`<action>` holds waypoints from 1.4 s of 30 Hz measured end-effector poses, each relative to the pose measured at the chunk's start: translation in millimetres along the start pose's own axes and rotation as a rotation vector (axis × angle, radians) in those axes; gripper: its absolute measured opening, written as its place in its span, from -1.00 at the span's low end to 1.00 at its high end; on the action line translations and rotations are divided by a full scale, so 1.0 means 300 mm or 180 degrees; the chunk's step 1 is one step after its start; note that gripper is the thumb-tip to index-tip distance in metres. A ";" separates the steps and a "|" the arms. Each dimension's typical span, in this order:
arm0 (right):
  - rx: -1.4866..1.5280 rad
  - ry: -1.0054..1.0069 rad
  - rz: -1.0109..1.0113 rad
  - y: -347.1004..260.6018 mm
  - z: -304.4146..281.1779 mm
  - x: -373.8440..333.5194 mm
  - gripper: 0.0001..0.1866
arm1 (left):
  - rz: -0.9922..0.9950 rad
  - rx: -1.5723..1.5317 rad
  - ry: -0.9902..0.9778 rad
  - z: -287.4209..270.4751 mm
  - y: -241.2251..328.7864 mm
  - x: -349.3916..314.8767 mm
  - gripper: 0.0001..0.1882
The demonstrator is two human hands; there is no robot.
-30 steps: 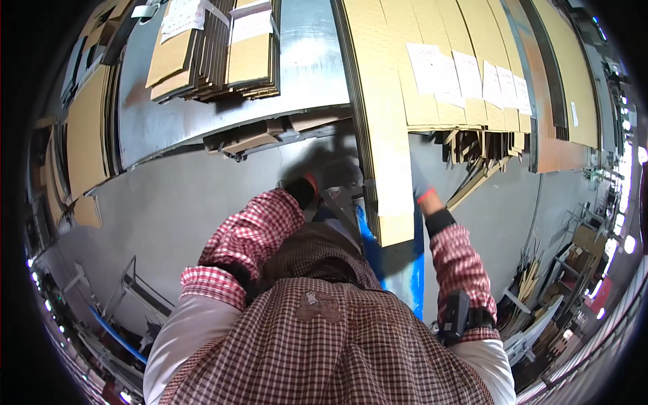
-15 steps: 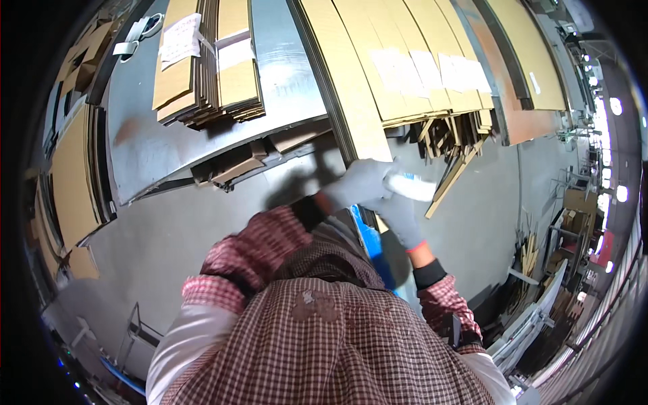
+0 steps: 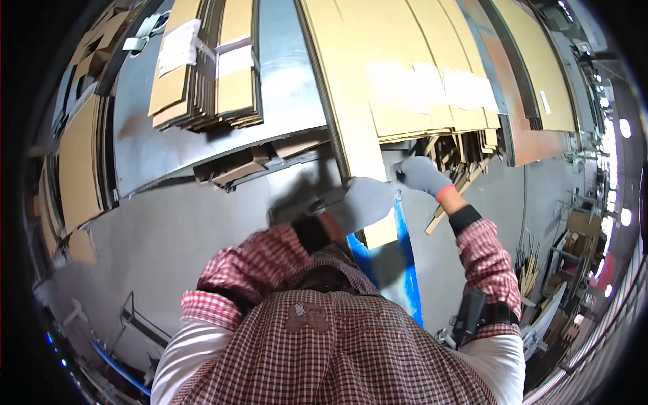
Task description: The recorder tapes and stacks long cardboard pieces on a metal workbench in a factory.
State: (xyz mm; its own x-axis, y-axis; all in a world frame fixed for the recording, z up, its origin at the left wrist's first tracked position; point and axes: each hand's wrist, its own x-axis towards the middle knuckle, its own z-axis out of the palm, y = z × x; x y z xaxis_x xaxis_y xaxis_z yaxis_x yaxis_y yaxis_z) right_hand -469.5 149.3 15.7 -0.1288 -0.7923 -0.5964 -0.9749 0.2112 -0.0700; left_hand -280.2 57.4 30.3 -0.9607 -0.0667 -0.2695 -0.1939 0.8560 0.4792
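Note:
A long strip of tan cardboard (image 3: 361, 135) tops a tall narrow stack, its near end sticking out toward me over a blue surface (image 3: 406, 270). My left hand (image 3: 364, 204), in a grey glove, rests across this strip near its end, with the fingers drawn together; what they hold, if anything, is hidden. Just right of the strip, my right hand (image 3: 425, 177), in a grey glove with a red cuff, is closed. A small dark thing shows at its fingertips, too little to name. The two hands are apart, with a narrow gap between them.
Wider cardboard sheets (image 3: 405, 111) with white papers lie right of the strip. Bundled cardboard pieces (image 3: 236, 88) stand on a grey metal table (image 3: 290, 101) at left. Thin cardboard scraps (image 3: 466, 169) stick out below the sheets. More sheets (image 3: 84, 162) stand far left.
My right hand has moved away from my left, up and to the right. The white object between the hands is no longer visible. More of the strip's end and the blue surface shows.

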 end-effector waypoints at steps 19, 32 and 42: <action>0.0480 0.0976 -0.0294 -0.005 0.237 0.031 -0.79 | -0.1589 -0.2634 0.0821 -0.051 -0.218 0.103 0.27; 0.2461 -0.0229 -0.1761 -0.427 -0.515 -0.317 -0.50 | 0.0074 -0.3453 0.0840 -0.315 -0.086 -0.471 -0.30; 0.3620 0.0199 -0.0555 -0.103 0.212 0.071 -0.59 | 0.0292 -0.2166 0.0587 0.491 -0.405 0.020 -0.63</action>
State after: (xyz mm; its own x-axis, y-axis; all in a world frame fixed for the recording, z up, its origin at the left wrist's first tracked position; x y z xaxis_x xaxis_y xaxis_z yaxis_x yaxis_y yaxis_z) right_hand -430.7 162.2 -45.6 -0.0482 -0.8818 -0.4692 -0.2572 0.4649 -0.8472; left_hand -233.1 28.4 -152.5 -0.9854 -0.1468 -0.0862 -0.1339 0.3562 0.9248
